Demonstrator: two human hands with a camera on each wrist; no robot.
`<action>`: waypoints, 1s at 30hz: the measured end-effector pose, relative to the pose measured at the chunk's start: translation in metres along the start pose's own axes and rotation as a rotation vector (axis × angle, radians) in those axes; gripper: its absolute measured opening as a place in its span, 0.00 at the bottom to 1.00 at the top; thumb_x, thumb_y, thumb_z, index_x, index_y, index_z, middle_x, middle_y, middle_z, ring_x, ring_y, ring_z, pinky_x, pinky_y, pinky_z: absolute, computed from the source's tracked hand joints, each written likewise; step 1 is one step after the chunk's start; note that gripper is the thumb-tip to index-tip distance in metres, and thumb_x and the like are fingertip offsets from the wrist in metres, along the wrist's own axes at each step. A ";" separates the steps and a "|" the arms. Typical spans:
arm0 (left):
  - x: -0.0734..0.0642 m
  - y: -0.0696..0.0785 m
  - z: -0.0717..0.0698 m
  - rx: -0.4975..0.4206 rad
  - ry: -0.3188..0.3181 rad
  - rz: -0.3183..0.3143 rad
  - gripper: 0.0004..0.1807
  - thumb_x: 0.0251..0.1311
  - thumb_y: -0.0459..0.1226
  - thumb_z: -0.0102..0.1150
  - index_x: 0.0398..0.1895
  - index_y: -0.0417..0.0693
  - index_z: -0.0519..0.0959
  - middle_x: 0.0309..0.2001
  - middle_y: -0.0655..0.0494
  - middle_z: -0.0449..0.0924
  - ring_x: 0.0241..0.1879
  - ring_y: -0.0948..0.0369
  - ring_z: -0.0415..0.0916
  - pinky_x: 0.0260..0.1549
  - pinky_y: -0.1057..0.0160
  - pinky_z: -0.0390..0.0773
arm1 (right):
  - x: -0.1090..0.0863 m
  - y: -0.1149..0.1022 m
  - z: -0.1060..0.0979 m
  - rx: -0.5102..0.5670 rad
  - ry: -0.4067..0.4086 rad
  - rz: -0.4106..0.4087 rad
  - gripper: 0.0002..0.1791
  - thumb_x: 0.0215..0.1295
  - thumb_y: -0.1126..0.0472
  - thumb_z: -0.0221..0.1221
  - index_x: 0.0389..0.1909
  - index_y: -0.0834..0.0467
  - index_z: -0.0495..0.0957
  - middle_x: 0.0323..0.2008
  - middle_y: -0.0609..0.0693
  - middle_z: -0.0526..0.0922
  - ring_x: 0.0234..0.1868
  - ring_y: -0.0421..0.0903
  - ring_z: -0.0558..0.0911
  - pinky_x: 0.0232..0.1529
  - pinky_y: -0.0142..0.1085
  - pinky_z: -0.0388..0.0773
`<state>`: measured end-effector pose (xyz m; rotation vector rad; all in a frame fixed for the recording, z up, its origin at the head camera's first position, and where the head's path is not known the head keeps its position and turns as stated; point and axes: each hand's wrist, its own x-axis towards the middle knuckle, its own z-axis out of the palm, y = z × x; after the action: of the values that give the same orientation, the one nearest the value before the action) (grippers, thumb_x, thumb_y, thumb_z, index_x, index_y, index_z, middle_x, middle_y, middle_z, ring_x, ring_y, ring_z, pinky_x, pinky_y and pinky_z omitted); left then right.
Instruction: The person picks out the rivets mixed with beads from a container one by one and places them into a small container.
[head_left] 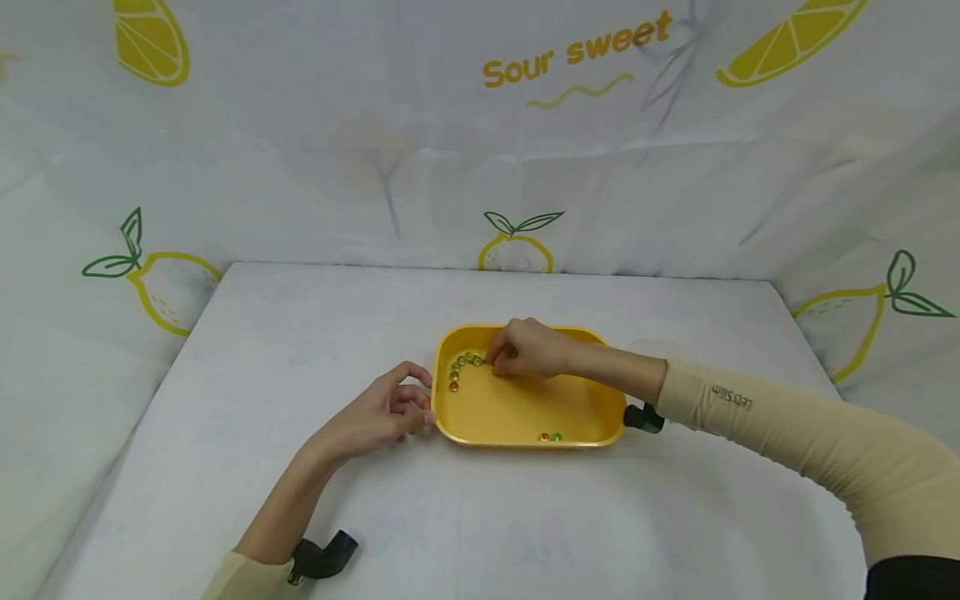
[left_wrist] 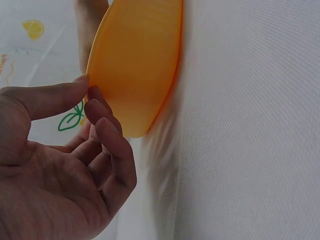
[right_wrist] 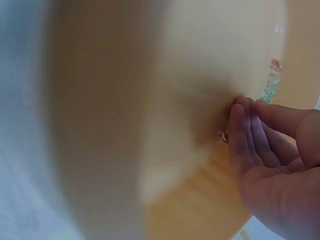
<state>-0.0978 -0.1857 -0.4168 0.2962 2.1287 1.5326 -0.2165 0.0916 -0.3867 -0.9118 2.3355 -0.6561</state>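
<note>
A yellow tray point(head_left: 517, 408) lies on the white-covered table. Inside it, several small glass marbles point(head_left: 453, 376) form a curved row near the far left corner. My right hand point(head_left: 531, 348) reaches into the tray, its thumb and fingertips pinched together at the row's right end. A reddish marble point(right_wrist: 225, 136) peeks out beside those fingers in the right wrist view; the fingertips mostly hide what lies between them. At the tray's left side, my left hand point(head_left: 390, 407) holds the rim with thumb and curled fingers, as the left wrist view shows.
Two marbles, one orange point(head_left: 544, 437) and one green point(head_left: 556, 437), lie against the tray's near wall. Behind the table hangs a white cloth point(head_left: 315, 183) printed with lemons. Black wrist mounts point(head_left: 324, 557) stick out from both forearms.
</note>
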 end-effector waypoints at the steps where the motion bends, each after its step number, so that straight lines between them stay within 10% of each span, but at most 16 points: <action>1: 0.000 0.000 0.000 0.001 0.001 0.000 0.23 0.71 0.33 0.64 0.63 0.41 0.67 0.41 0.42 0.82 0.33 0.55 0.77 0.27 0.65 0.76 | 0.000 0.000 0.000 0.000 0.001 0.006 0.11 0.74 0.67 0.66 0.53 0.65 0.89 0.45 0.55 0.94 0.45 0.43 0.90 0.51 0.36 0.88; 30: 0.001 -0.002 0.000 -0.005 -0.002 0.001 0.23 0.71 0.34 0.64 0.63 0.41 0.67 0.42 0.39 0.83 0.32 0.57 0.75 0.26 0.66 0.75 | -0.007 0.002 -0.002 0.093 -0.015 -0.011 0.03 0.67 0.65 0.73 0.39 0.59 0.90 0.35 0.50 0.92 0.34 0.36 0.84 0.41 0.28 0.83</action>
<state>-0.0987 -0.1862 -0.4188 0.2969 2.1235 1.5374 -0.2144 0.0984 -0.3846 -0.8855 2.2679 -0.7535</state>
